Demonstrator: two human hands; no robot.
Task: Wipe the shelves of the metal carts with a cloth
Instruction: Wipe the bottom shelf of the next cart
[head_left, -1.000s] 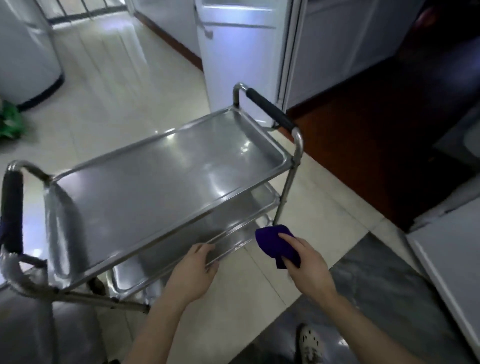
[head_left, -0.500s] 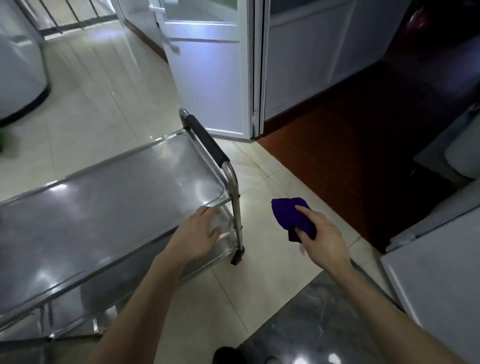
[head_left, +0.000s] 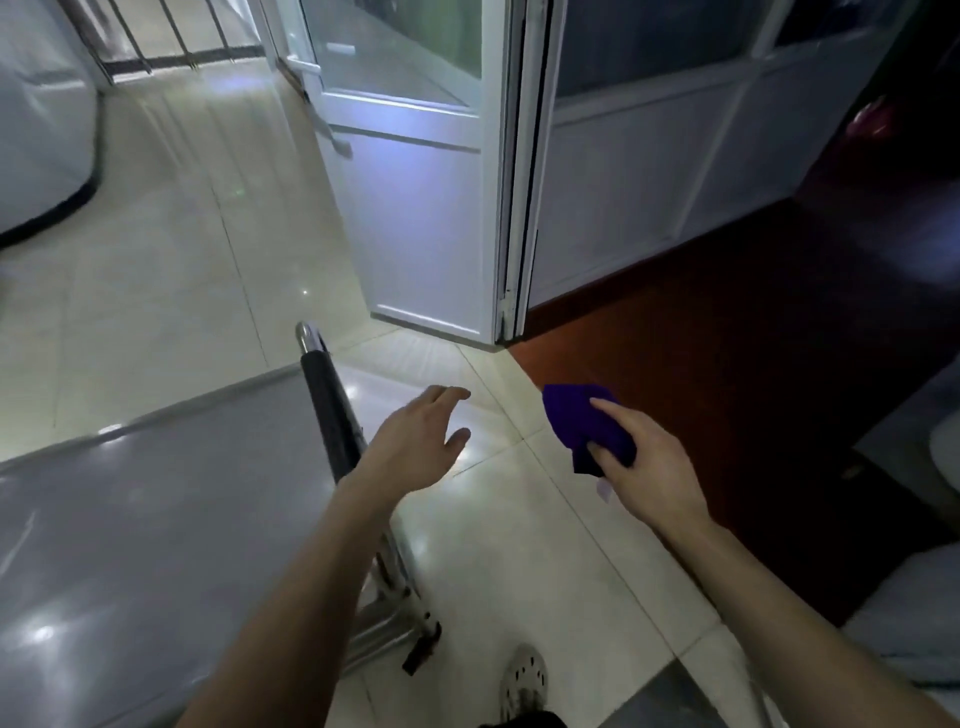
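A pale, rounded appliance (head_left: 41, 130) with a dark base stands at the far left of my feed, on the cream tiled floor (head_left: 156, 291). Below it the metal cart (head_left: 382, 623) fills the lower left corner. I am looking down on its top shelf (head_left: 156, 519), a bare grey steel sheet with a few glints of light on it. The cart's handle (head_left: 324, 410), a black grip ending in a chrome bend, runs along the shelf's right end. Under that end one cart leg with a dark foot (head_left: 421, 647) stands on the tiles.

The left forearm crosses over the handle. The left hand (head_left: 415, 447) hangs in the air just past it, above the floor, palm down and fingers loosely spread. It grips nothing and touches neither handle nor shelf. Beyond it a white-framed door (head_left: 415, 218) stands open. Near the bottom edge I can see a pale perforated shoe (head_left: 524, 675) on the tiles.

Further right is the cloth (head_left: 576, 415), deep purple and bunched into a wad. It is off the cart, held in the air about where the tiles meet a dark red floor (head_left: 753, 374). The right hand (head_left: 649, 473) pinches it, with the forefinger laid over the top and the thumb underneath. The two hands are near each other but apart.
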